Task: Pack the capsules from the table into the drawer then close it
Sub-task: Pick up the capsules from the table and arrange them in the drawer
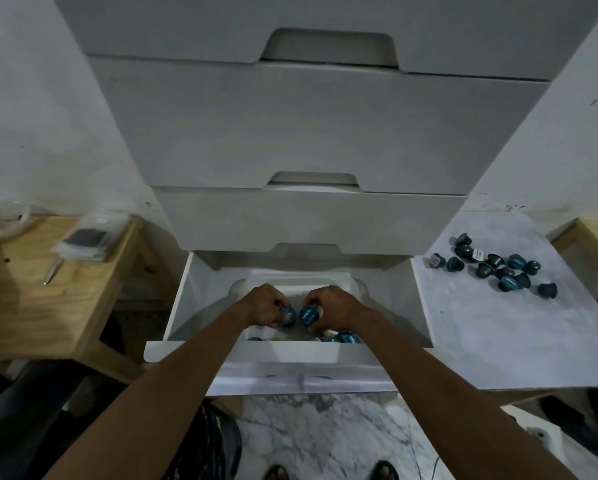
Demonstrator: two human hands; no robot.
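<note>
The bottom drawer (186, 299) of a white cabinet is pulled open, with a white bin (290, 284) inside it. Both my hands are down in the bin. My left hand (266, 304) grips a blue capsule (288, 315). My right hand (332, 304) grips another blue capsule (308, 315). The two capsules are side by side, almost touching. More blue capsules (346, 337) lie at the bin's near right. Several dark blue capsules (498, 266) are scattered on the white table (498, 334) to the right.
Three shut drawers (308, 133) stack above the open one. A wooden table (31, 306) on the left holds a plastic packet (84, 239) and a pen (52, 270). Below is marble floor (325, 438) with my sandalled feet.
</note>
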